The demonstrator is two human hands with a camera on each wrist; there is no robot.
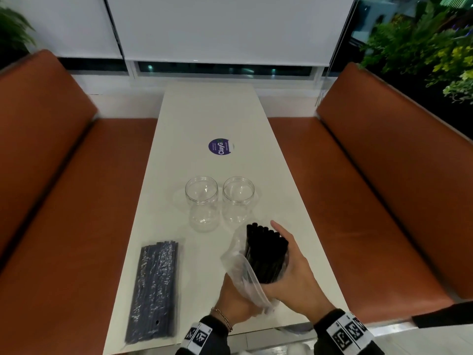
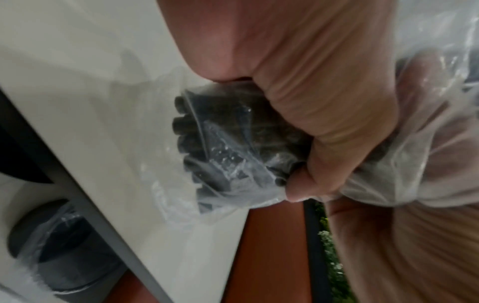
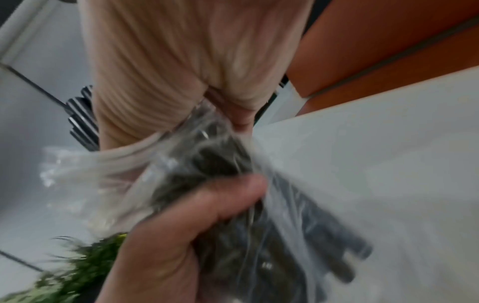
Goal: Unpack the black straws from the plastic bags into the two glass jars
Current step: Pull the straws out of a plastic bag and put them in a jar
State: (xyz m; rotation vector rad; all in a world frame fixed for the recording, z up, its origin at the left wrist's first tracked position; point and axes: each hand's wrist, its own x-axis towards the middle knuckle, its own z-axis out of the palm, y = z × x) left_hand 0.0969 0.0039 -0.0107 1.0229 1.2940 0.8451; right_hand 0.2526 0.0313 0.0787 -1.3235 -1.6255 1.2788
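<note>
Right hand (image 1: 289, 267) is wrapping round the black straws (image 1: 266, 252) near the table's near edge, left hand (image 1: 235, 301) is pinching the plastic bag (image 1: 238, 265). Yanking too fast could scatter straws before they reach the jars (image 1: 202, 193).

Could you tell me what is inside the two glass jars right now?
Both glass jars look empty; the straws remain in hand, partly bagged.

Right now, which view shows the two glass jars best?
Head view: both glass jars stand empty, side by side on the table, beyond the straw bundle that both hands hold. Neither wrist view shows them; each is filled by hand, bag and straws.
</note>
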